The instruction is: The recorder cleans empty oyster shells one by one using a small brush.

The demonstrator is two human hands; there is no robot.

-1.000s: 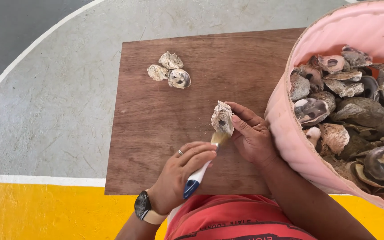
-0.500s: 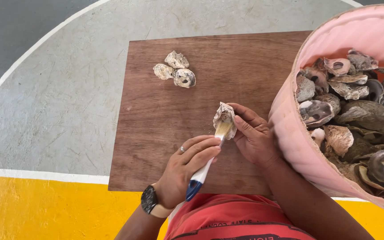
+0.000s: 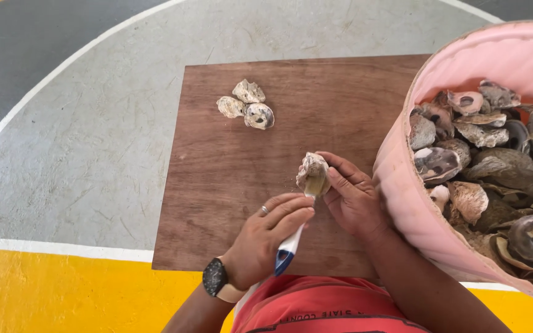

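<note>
An oyster [image 3: 313, 174], rough, lumpy and pale grey-brown, is held upright over the near middle of a wooden board [image 3: 347, 105] by the right hand [image 3: 354, 200], whose fingers are curled round its right side and closed on it. A knife [image 3: 291, 245] with a white handle ending in a blue tip is gripped in the left hand [image 3: 265, 242], the fingers wrapped tight about the handle; its blade end is set against the lower edge of the oyster, though the blade itself is mostly hidden by the shell and the fingers. A ring is worn on one left finger, and a dark wristwatch [image 3: 215, 277] is strapped on the left wrist.

The board is a flat, brown, rectangular sheet with a visible grain. Near its far left corner, well apart from the hands, three shells [image 3: 246, 106] are lying in a small cluster, touching one another, their surfaces chalky and uneven.

Just beside the right hand, a large pink bucket [image 3: 464, 61] with a smooth, rounded plastic wall overlaps the board's right edge. It is filled with a heap of oysters [image 3: 488, 166], grey, brown and pearly in patches, piled irregularly.

The floor [image 3: 81, 154] beneath is of speckled grey concrete, crossed by a curved white painted line, with a straight white stripe and a yellow band [image 3: 63, 296] along the near edge. A red shirt [image 3: 322, 308] is seen at the bottom.
</note>
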